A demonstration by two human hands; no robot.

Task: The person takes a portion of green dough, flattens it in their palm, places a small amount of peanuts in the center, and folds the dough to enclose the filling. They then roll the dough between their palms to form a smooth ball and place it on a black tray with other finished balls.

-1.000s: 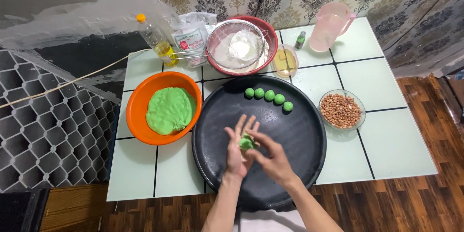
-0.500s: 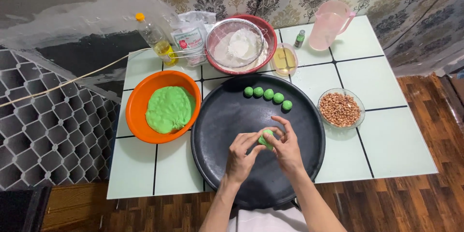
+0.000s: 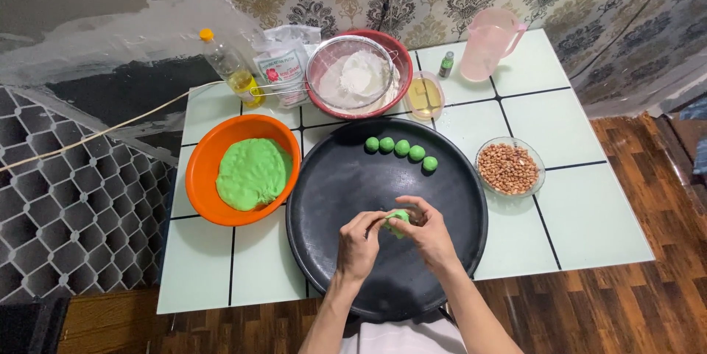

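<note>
**Both hands pinch a green dough piece over the black tray**

Over the near half of the round black tray (image 3: 331, 199), the left hand (image 3: 359, 245) and the right hand (image 3: 426, 233) meet, fingertips curled together around a small piece of green dough (image 3: 398, 218). Both hands grasp it between thumbs and fingers, and it sits just above the tray surface, partly hidden by the fingers.

Along the tray's far edge lie 4 green dough balls (image 3: 401, 149) in a short row, each touching or just beside its neighbour. At the table's left edge, touching the tray rim, stands an orange bowl (image 3: 202, 166) holding a large mass of green dough (image 3: 252, 173). By the tray's right rim sits a glass bowl of peanuts (image 3: 509, 168).

Toward the far edge of the tiled table (image 3: 589, 207) stand a red bowl (image 3: 398, 59) with a mesh sieve of white flour (image 3: 357, 78) resting on it, a small glass dish of yellowish liquid (image 3: 425, 96), a small green-capped bottle (image 3: 446, 64), a pink jug (image 3: 487, 44), a flour bag (image 3: 283, 67) and an oil bottle (image 3: 230, 68) at the far-left corner.
</note>
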